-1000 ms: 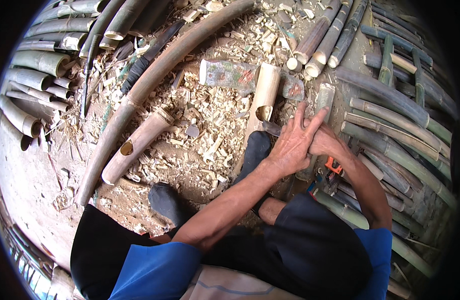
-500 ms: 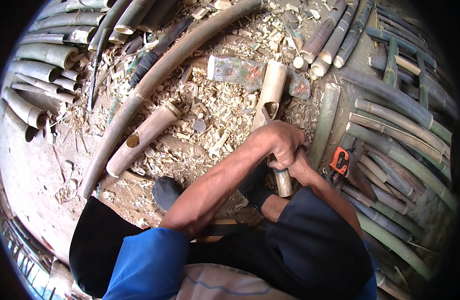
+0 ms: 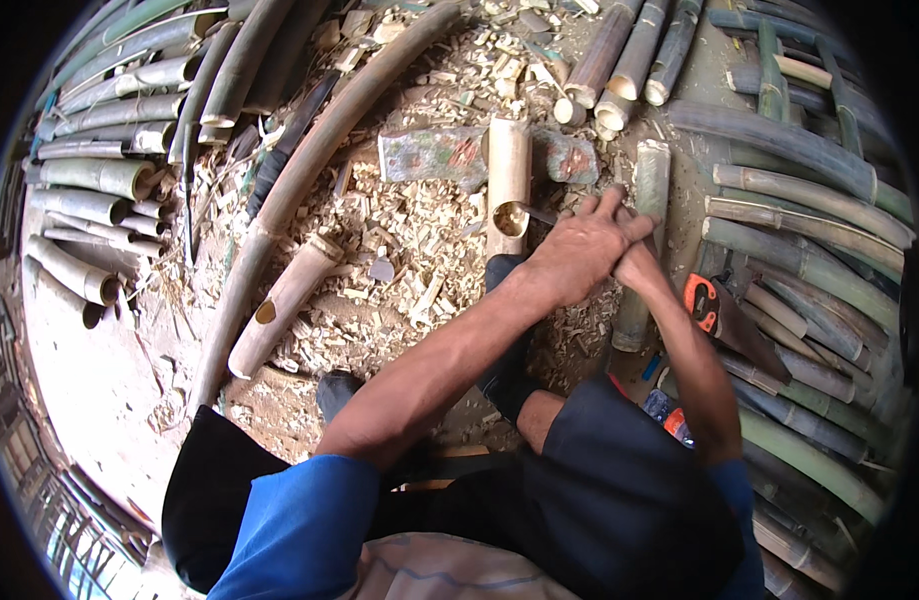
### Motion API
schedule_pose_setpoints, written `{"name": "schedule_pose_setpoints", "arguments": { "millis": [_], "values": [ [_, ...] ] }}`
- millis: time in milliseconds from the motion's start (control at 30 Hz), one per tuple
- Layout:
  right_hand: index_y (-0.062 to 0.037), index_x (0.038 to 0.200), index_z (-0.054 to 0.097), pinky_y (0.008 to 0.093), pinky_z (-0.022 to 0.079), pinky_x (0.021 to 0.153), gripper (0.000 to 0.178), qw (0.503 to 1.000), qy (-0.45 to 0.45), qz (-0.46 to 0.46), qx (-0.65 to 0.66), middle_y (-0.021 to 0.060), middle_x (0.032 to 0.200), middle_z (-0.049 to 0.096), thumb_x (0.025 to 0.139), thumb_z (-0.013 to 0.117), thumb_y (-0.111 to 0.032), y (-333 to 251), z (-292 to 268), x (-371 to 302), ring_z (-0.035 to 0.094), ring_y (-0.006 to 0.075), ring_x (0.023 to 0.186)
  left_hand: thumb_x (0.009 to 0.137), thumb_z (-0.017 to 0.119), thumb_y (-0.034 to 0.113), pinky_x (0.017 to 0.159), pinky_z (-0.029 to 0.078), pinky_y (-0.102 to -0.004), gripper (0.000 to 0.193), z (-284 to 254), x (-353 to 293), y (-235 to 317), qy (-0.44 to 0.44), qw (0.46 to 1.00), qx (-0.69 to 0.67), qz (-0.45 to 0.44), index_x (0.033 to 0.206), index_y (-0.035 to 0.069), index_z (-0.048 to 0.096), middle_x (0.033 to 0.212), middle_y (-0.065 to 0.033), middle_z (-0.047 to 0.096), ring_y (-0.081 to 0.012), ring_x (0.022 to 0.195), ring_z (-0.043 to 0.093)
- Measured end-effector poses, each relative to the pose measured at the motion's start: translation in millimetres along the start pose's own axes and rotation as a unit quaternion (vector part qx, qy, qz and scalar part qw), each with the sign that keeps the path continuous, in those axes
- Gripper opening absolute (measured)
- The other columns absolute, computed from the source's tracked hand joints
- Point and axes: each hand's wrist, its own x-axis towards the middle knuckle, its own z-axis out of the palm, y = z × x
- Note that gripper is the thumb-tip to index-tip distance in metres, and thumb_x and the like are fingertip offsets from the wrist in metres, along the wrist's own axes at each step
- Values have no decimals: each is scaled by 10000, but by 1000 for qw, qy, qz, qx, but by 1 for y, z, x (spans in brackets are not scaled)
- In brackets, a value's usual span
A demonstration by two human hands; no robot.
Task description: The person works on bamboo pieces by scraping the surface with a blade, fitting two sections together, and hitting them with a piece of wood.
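A pale bamboo tube [image 3: 508,165] lies across a mottled wooden block [image 3: 431,157], an oval hole cut in its near half. Into that hole reaches the thin dark blade of a carving knife [image 3: 537,213]; its handle is hidden by my hands. My left hand [image 3: 576,250] lies over the knife, just right of the tube, fingers stretched and spread. Pressed against it, my right hand [image 3: 634,262] appears closed around the knife handle, its fingers mostly covered. The tube's near end is by my dark-covered foot [image 3: 504,275].
Wood chips [image 3: 419,235] cover the ground. Another holed bamboo tube [image 3: 284,305] lies left, beside a long curved pole [image 3: 309,160]. A green bamboo piece [image 3: 651,185] and an orange-handled saw [image 3: 701,300] lie right. Bamboo stacks [image 3: 819,250] flank both sides.
Both hands have moved up and to the right. My left hand's fingers have spread from a closed grip. The knife has swung from pointing along the tube to lying across it.
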Motion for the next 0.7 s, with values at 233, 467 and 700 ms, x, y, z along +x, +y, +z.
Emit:
{"name": "schedule_pose_setpoints", "arguments": {
  "millis": [233,467,700],
  "values": [
    [-40,1017,619,418,536,818,267,958,-82,-194,-196,120,914,653,856,718,-230,-94,-74,66,645,271,852,683,690,-125,1137,436,-524,947,-10,-2,-10,279,955,-98,-33,1549,152,425,1508,-328,306,-509,1358,423],
    [-59,946,684,447,585,737,204,892,-117,-354,-256,137,849,720,788,739,-177,-83,-80,93,713,300,803,744,686,-106,1143,387,-572,1055,15,7,3,371,914,-115,-113,1616,80,122,1497,-389,206,-584,1365,344],
    [-113,1320,643,442,548,1002,519,975,-178,-132,-31,275,1257,675,855,764,-308,-20,-46,62,693,324,1150,736,694,-54,1159,351,-598,1090,7,3,16,154,957,-153,-191,1631,205,128,1542,-423,164,-603,1349,355]
  ]
}}
